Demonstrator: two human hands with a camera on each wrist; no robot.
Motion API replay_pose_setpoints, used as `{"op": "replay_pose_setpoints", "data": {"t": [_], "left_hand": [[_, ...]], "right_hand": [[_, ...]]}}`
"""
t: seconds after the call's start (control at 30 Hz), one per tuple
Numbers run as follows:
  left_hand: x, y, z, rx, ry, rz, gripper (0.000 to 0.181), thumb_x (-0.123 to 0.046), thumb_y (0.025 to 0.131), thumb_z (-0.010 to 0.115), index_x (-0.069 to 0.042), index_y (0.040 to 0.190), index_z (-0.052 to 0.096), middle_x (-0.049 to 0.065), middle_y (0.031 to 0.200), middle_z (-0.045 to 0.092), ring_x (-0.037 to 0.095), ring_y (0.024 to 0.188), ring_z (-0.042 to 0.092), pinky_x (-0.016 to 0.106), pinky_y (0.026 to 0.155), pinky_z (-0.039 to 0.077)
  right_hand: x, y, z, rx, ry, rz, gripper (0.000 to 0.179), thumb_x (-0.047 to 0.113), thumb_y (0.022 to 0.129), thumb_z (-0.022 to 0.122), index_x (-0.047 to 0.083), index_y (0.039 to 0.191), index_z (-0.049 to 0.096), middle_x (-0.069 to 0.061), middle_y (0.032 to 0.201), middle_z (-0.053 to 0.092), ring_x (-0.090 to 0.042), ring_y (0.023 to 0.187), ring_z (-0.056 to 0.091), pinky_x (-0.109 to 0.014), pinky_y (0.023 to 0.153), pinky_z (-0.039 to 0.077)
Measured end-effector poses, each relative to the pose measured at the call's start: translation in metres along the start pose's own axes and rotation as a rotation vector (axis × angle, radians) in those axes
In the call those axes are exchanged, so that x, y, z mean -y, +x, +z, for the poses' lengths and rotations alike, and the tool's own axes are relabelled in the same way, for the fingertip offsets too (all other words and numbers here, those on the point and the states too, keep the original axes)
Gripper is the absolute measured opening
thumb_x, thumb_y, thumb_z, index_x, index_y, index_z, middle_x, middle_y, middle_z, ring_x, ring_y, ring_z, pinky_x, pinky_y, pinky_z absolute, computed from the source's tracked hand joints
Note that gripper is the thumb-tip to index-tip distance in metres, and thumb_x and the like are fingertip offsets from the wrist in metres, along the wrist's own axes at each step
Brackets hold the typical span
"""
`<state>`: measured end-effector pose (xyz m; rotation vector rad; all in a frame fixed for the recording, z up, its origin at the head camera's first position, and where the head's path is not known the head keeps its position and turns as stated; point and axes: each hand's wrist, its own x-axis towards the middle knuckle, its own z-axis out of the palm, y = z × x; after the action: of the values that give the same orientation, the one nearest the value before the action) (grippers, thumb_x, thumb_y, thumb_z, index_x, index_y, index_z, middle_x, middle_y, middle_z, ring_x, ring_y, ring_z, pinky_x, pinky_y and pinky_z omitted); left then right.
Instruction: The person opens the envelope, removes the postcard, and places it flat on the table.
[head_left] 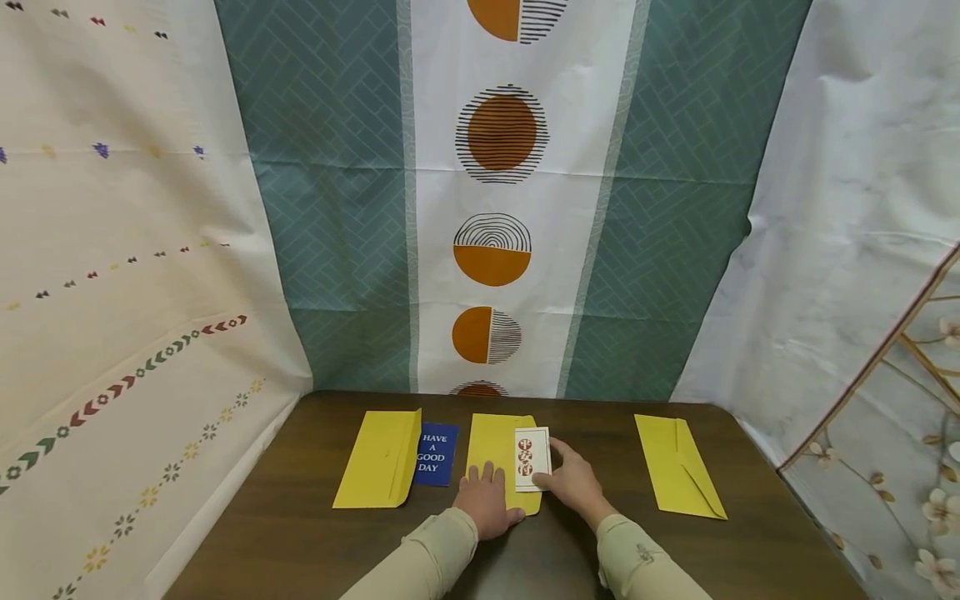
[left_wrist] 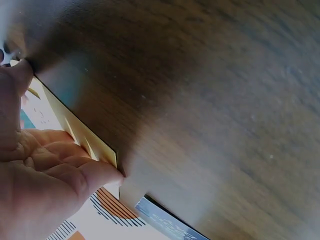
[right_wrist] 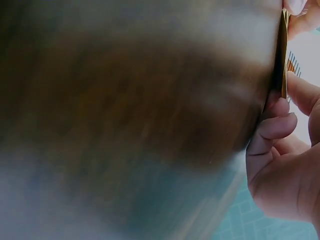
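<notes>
In the head view a yellow envelope (head_left: 487, 437) lies at the middle of the table. My left hand (head_left: 486, 504) rests flat on its lower left part, fingers straight and a little spread. A white card (head_left: 532, 454) with round red characters and a thin dark border lies over the envelope's right side. My right hand (head_left: 576, 482) pinches this card at its right edge, the thumb on its face near the bottom. The right wrist view shows the curled fingers (right_wrist: 272, 130) of that hand low beside the envelope edge (right_wrist: 284, 55).
To the left, another yellow envelope (head_left: 375, 458) lies beside a blue card (head_left: 437, 454) reading "HAVE A GOOD DAY", its edge against the envelope. A third yellow envelope (head_left: 678, 467) lies at the right on the dark wooden table (head_left: 262, 533). Patterned cloths (head_left: 337, 208) hang behind and at both sides.
</notes>
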<state>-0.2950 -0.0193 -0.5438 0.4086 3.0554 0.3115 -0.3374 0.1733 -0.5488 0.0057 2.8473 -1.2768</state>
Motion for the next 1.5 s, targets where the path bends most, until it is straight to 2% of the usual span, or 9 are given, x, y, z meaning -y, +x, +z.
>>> {"op": "replay_pose_setpoints", "data": {"t": [0.07, 0.17, 0.37, 0.7, 0.83, 0.97, 1.07, 1.3, 1.5], "left_hand": [[0.000, -0.001, 0.001, -0.015, 0.007, 0.002, 0.078, -0.056, 0.094, 0.075, -0.001, 0.146, 0.060, 0.020, 0.154, 0.057, 0.045, 0.141, 0.052, 0.059, 0.116, 0.046], [0.000, -0.001, 0.003, -0.031, 0.016, 0.005, 0.077, -0.056, 0.094, 0.075, -0.001, 0.146, 0.061, 0.019, 0.153, 0.058, 0.044, 0.140, 0.053, 0.059, 0.115, 0.047], [0.000, 0.000, 0.005, -0.032, 0.025, 0.002, 0.078, -0.057, 0.094, 0.075, -0.001, 0.146, 0.060, 0.019, 0.155, 0.057, 0.045, 0.141, 0.052, 0.059, 0.116, 0.046], [-0.004, -0.002, 0.000, 0.000, 0.032, -0.015, 0.078, -0.058, 0.095, 0.074, -0.001, 0.147, 0.060, 0.019, 0.156, 0.056, 0.044, 0.143, 0.051, 0.058, 0.118, 0.045], [-0.004, -0.002, 0.000, -0.002, 0.035, -0.018, 0.078, -0.058, 0.095, 0.074, -0.002, 0.147, 0.060, 0.019, 0.157, 0.056, 0.045, 0.144, 0.051, 0.058, 0.119, 0.045], [-0.004, -0.002, 0.002, -0.018, 0.048, -0.018, 0.077, -0.057, 0.095, 0.074, -0.001, 0.146, 0.061, 0.019, 0.155, 0.057, 0.045, 0.143, 0.052, 0.059, 0.118, 0.046], [-0.004, -0.002, 0.002, -0.020, 0.052, -0.016, 0.077, -0.056, 0.095, 0.074, -0.001, 0.146, 0.061, 0.019, 0.156, 0.057, 0.045, 0.143, 0.051, 0.059, 0.117, 0.046], [-0.002, -0.006, 0.000, 0.005, 0.017, -0.049, 0.079, -0.057, 0.095, 0.074, 0.000, 0.147, 0.059, 0.020, 0.157, 0.056, 0.046, 0.145, 0.050, 0.060, 0.120, 0.043], [-0.001, -0.005, -0.002, -0.018, 0.012, -0.041, 0.080, -0.058, 0.095, 0.073, 0.001, 0.146, 0.059, 0.021, 0.156, 0.056, 0.045, 0.142, 0.051, 0.061, 0.118, 0.044]], "right_hand": [[0.000, 0.000, 0.001, 0.012, 0.001, -0.013, 0.084, 0.018, 0.087, 0.087, 0.003, 0.159, 0.047, -0.005, 0.081, 0.072, -0.016, 0.072, 0.066, -0.033, 0.067, 0.051], [-0.002, 0.000, 0.001, 0.021, 0.002, -0.040, 0.081, 0.015, 0.087, 0.087, 0.002, 0.158, 0.049, -0.002, 0.076, 0.069, -0.014, 0.068, 0.062, -0.030, 0.063, 0.048], [-0.006, 0.000, 0.000, 0.045, 0.017, -0.045, 0.074, 0.010, 0.091, 0.083, 0.005, 0.158, 0.052, -0.003, 0.076, 0.069, -0.015, 0.067, 0.061, -0.029, 0.062, 0.048], [-0.012, -0.004, -0.013, 0.041, -0.052, -0.065, 0.065, 0.008, 0.092, 0.080, 0.006, 0.153, 0.058, -0.004, 0.081, 0.067, -0.015, 0.069, 0.057, -0.030, 0.063, 0.046], [-0.020, -0.003, -0.022, 0.023, -0.096, -0.053, 0.060, 0.009, 0.093, 0.080, 0.006, 0.150, 0.062, -0.004, 0.086, 0.069, -0.015, 0.072, 0.058, -0.031, 0.065, 0.047], [-0.026, -0.002, -0.034, 0.021, -0.146, -0.022, 0.059, 0.010, 0.093, 0.080, 0.006, 0.149, 0.063, -0.018, 0.113, 0.076, -0.020, 0.082, 0.061, -0.036, 0.072, 0.050], [-0.029, -0.002, -0.044, 0.021, -0.195, 0.009, 0.060, 0.012, 0.093, 0.080, 0.007, 0.150, 0.062, -0.027, 0.140, 0.068, -0.027, 0.097, 0.063, -0.043, 0.082, 0.053], [-0.038, -0.001, -0.055, 0.023, -0.261, 0.044, 0.060, 0.014, 0.094, 0.080, 0.008, 0.150, 0.062, -0.030, 0.150, 0.060, -0.040, 0.123, 0.065, -0.059, 0.101, 0.054], [-0.041, -0.001, -0.061, 0.030, -0.268, 0.041, 0.053, 0.014, 0.093, 0.080, 0.008, 0.145, 0.067, -0.029, 0.147, 0.063, -0.041, 0.127, 0.065, -0.061, 0.108, 0.051]]}}
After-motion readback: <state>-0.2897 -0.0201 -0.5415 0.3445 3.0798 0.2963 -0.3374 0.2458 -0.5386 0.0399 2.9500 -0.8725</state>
